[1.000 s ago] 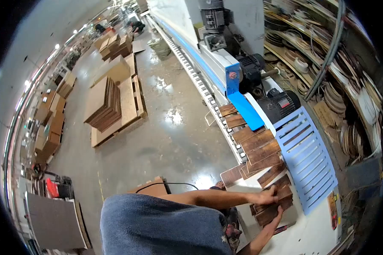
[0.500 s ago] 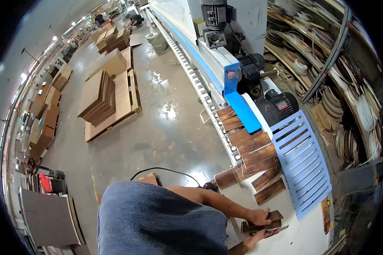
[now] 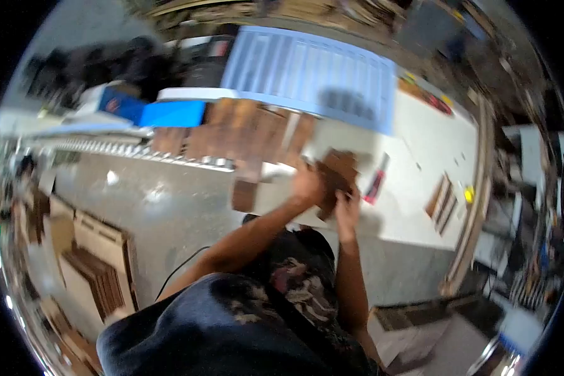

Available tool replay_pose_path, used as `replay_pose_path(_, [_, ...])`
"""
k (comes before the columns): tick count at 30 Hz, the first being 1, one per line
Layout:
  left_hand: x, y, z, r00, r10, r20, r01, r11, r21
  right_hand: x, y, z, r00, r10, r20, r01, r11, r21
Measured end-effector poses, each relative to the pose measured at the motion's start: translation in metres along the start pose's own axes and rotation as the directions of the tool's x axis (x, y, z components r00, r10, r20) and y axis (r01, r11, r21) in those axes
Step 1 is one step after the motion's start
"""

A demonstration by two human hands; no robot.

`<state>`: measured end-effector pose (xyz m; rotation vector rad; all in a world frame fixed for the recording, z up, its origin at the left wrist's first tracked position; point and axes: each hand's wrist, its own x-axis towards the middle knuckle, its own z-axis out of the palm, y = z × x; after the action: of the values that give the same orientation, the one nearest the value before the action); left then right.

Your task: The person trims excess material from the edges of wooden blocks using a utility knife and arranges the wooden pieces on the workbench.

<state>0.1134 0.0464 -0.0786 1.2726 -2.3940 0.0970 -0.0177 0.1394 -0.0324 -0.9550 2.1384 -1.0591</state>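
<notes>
Head view: the left hand and right hand grip a stack of brown pieces from either side, near the table's near edge. Just right of it lies a red-handled tool; more brown boards spread leftward. A blue slatted panel borders the far edge, and narrow strips lie toward the near right corner.
</notes>
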Motion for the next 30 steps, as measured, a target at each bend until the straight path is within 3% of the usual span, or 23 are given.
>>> replay_pose_path(1, [0.006, -0.001, -0.017, 0.994, -0.027, -0.110, 0.028, 1.000, 0.007, 0.004, 0.005, -0.002, 0.998, -0.062, 0.014, 0.061, 0.996, 0.066])
replay_pose_path(2, [0.029, 0.010, -0.067, 0.967, -0.256, -0.011, 0.234, 0.901, -0.366, 0.011, 0.022, -0.008, 0.989, 0.113, 0.096, -0.131, 0.967, 0.219])
replay_pose_path(3, [0.041, 0.026, -0.094, 0.961, -0.270, -0.056, 0.252, 0.942, -0.221, 0.019, 0.014, -0.021, 0.982, 0.159, 0.097, -0.171, 0.976, 0.137])
replay_pose_path(4, [0.066, 0.032, -0.142, 0.932, -0.267, 0.244, 0.331, 0.900, -0.282, 0.023, -0.010, -0.038, 0.974, 0.204, 0.101, -0.210, 0.976, 0.056])
replay_pose_path(5, [0.083, 0.037, -0.174, 0.823, -0.229, 0.521, 0.429, 0.851, -0.303, 0.025, -0.022, -0.049, 0.963, 0.245, 0.110, -0.244, 0.970, -0.025])
replay_pose_path(6, [0.081, 0.048, -0.168, 0.796, -0.286, 0.533, 0.437, 0.881, -0.180, 0.026, -0.005, -0.047, 0.996, -0.004, -0.088, -0.024, 0.948, -0.316])
replay_pose_path(8, [0.070, 0.075, -0.146, 0.743, -0.404, 0.533, 0.434, 0.898, 0.075, 0.031, -0.021, -0.064, 0.966, -0.127, -0.227, -0.019, 0.836, -0.549])
replay_pose_path(9, [0.066, 0.079, -0.133, 0.724, -0.413, 0.553, 0.440, 0.893, 0.091, 0.036, -0.026, -0.072, 0.939, -0.196, -0.282, -0.037, 0.758, -0.651])
replay_pose_path(10, [0.064, 0.081, -0.122, 0.705, -0.423, 0.570, 0.445, 0.889, 0.109, 0.047, -0.012, -0.075, 0.950, -0.161, -0.267, -0.068, 0.729, -0.681])
replay_pose_path(13, [0.067, 0.089, -0.112, 0.709, -0.425, 0.563, 0.439, 0.891, 0.120, 0.070, 0.031, -0.094, 0.988, -0.060, -0.142, -0.024, 0.848, -0.529])
replay_pose_path(15, [0.073, 0.093, -0.110, 0.722, -0.398, 0.566, 0.415, 0.904, 0.107, 0.074, 0.043, -0.116, 0.973, -0.112, -0.200, -0.019, 0.830, -0.557])
replay_pose_path(17, [0.083, 0.095, -0.108, 0.818, -0.135, 0.559, 0.164, 0.986, -0.002, 0.085, 0.074, -0.133, 0.958, -0.161, -0.238, -0.012, 0.805, -0.593])
replay_pose_path(19, [0.093, 0.100, -0.106, 0.827, 0.172, 0.535, -0.111, 0.983, -0.143, 0.083, 0.076, -0.154, 0.953, -0.030, -0.302, -0.141, 0.837, -0.528])
replay_pose_path(20, [0.103, 0.104, -0.103, 0.763, 0.334, 0.554, -0.279, 0.943, -0.184, 0.079, 0.076, -0.167, 0.941, 0.036, -0.338, -0.211, 0.842, -0.497])
replay_pose_path(21, [0.118, 0.116, -0.101, 0.647, 0.409, 0.644, -0.365, 0.907, -0.209, 0.073, 0.085, -0.174, 0.920, -0.057, -0.387, -0.181, 0.815, -0.551])
replay_pose_path(23, [0.141, 0.134, -0.090, 0.446, 0.682, 0.580, -0.625, 0.701, -0.344, 0.057, 0.095, -0.199, 0.917, -0.115, -0.381, -0.127, 0.823, -0.553])
replay_pose_path(24, [0.156, 0.153, -0.096, 0.349, 0.753, 0.557, -0.728, 0.593, -0.345, 0.047, 0.088, -0.208, 0.867, -0.153, -0.475, -0.125, 0.856, -0.502])
replay_pose_path(25, [0.165, 0.167, -0.094, 0.255, 0.810, 0.528, -0.782, 0.494, -0.380, 0.034, 0.093, -0.215, 0.823, -0.140, -0.550, -0.110, 0.911, -0.396])
replay_pose_path(27, [0.174, 0.186, -0.081, 0.056, 0.891, 0.451, -0.854, 0.277, -0.442, -0.007, 0.100, -0.219, 0.755, 0.052, -0.654, -0.110, 0.993, -0.048])
replay_pose_path(30, [0.163, 0.197, -0.054, -0.105, 0.924, 0.367, -0.777, 0.155, -0.610, -0.076, 0.108, -0.185, 0.626, 0.374, -0.685, -0.073, 0.902, 0.425])
